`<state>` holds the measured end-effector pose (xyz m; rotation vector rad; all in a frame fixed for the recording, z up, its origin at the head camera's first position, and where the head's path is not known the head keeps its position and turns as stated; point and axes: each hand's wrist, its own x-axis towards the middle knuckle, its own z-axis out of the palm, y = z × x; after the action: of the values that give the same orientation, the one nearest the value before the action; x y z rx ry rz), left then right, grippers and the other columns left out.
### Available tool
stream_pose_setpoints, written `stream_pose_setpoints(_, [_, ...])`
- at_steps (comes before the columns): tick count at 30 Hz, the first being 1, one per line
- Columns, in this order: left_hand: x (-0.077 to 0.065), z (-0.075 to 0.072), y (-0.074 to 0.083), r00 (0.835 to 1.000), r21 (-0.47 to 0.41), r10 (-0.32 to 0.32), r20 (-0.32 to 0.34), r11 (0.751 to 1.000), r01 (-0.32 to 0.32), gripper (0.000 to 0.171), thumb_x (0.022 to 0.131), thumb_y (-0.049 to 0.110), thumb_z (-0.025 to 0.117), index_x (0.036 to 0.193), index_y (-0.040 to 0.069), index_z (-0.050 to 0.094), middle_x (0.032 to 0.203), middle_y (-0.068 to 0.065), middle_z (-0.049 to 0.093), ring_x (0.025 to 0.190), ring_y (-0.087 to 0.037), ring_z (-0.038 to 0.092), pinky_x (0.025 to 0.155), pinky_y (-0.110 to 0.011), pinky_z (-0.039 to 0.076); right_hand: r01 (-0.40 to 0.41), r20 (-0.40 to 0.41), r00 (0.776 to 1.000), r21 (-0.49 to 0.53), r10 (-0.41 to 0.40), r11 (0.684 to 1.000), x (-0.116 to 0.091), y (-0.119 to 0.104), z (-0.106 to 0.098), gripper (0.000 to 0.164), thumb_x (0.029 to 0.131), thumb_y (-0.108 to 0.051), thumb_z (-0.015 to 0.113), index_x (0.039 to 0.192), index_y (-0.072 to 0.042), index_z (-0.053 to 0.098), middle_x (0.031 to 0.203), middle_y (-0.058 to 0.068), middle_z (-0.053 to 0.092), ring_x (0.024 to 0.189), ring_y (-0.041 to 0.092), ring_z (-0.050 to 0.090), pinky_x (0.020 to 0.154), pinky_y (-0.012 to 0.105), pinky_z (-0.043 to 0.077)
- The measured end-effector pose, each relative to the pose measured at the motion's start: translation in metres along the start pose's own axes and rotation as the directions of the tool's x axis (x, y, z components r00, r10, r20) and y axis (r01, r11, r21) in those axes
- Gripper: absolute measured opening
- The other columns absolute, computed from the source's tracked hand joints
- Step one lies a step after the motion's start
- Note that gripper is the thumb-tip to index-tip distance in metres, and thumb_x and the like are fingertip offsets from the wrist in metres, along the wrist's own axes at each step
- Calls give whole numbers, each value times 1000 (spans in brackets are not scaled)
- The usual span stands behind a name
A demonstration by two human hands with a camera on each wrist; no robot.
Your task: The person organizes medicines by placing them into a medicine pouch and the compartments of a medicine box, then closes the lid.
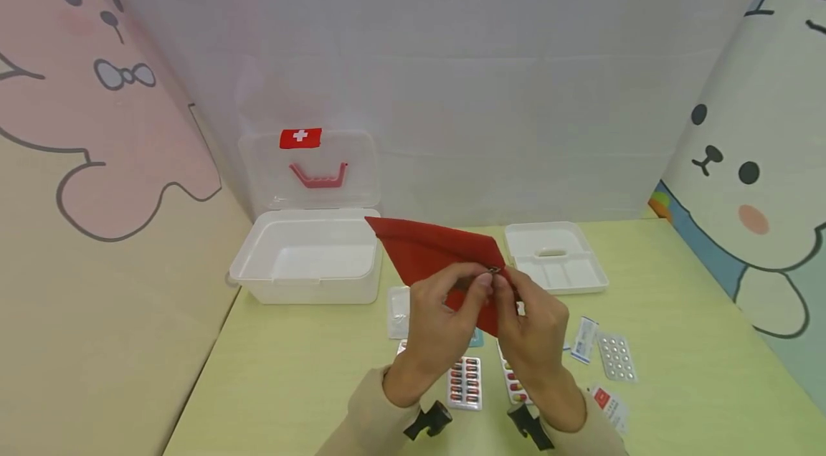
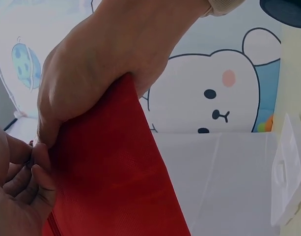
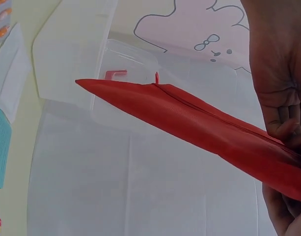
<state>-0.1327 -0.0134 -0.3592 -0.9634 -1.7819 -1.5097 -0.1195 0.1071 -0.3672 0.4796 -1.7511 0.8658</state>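
A red zip pouch (image 1: pixel 439 241) is held up above the table, tilted, with a small metal zipper pull (image 1: pixel 494 269) near its right corner. My left hand (image 1: pixel 442 320) pinches the pouch by that pull with thumb and forefinger. Right beside it, my right hand (image 1: pixel 532 320) pinches the same corner, and the fingertips of both hands nearly meet. In the right wrist view the zipper line runs along the pouch (image 3: pixel 199 118) between the hands. What exactly each fingertip grips is partly hidden.
A white first-aid box (image 1: pixel 310 291) stands with its clear lid (image 1: pixel 264 169) raised at back left. A white compartment tray (image 1: pixel 594 277) lies at back right. Blister packs (image 1: pixel 464 384), a pill sheet (image 1: pixel 617 357), small sachets (image 1: pixel 585 339) and a white packet (image 1: pixel 398 312) lie around the hands.
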Motion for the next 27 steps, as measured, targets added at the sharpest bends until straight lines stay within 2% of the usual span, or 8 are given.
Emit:
stream_pose_setpoints(5, [1, -1, 3, 1000, -18, -14, 2, 1000, 14, 11, 88, 7, 57, 97, 6, 63, 81, -4, 66, 72, -3, 59, 63, -25, 53, 13, -18, 1000, -5, -13, 1000, -1, 1, -1, 34, 94, -27, 52, 83, 3, 64, 70, 9, 64, 55, 15, 57, 45, 34, 51])
stream_pose_setpoints(14, [1, -6, -1, 999, 33, -44, -25, 998, 44, 11, 84, 2, 60, 94, 2, 64, 80, -8, 67, 68, -5, 60, 59, -26, 53, 15, -7, 1000, -9, -15, 1000, -4, 4, -6, 28, 92, -24, 55, 88, 1, 66, 78, 10, 67, 64, 18, 62, 50, 36, 53])
stream_pose_setpoints(22, [8, -19, 12, 996, 40, -70, -51, 997, 72, 9, 80, -7, 60, 88, -3, 61, 71, -10, 63, 61, -10, 59, 53, -29, 54, 20, -22, 1000, -8, -20, 1000, -2, 3, -11, 32, 92, -27, 55, 90, 2, 66, 83, 12, 68, 67, 22, 64, 51, 39, 54])
stream_pose_setpoints(27, [6, -26, 7, 993, 53, -101, -64, 993, 105, 8, 80, -8, 59, 87, -4, 61, 70, -11, 63, 59, -12, 59, 50, -33, 53, 4, -33, 999, -8, -4, 1000, 0, 0, -16, 33, 92, -27, 55, 89, 3, 66, 83, 13, 68, 67, 22, 63, 51, 39, 54])
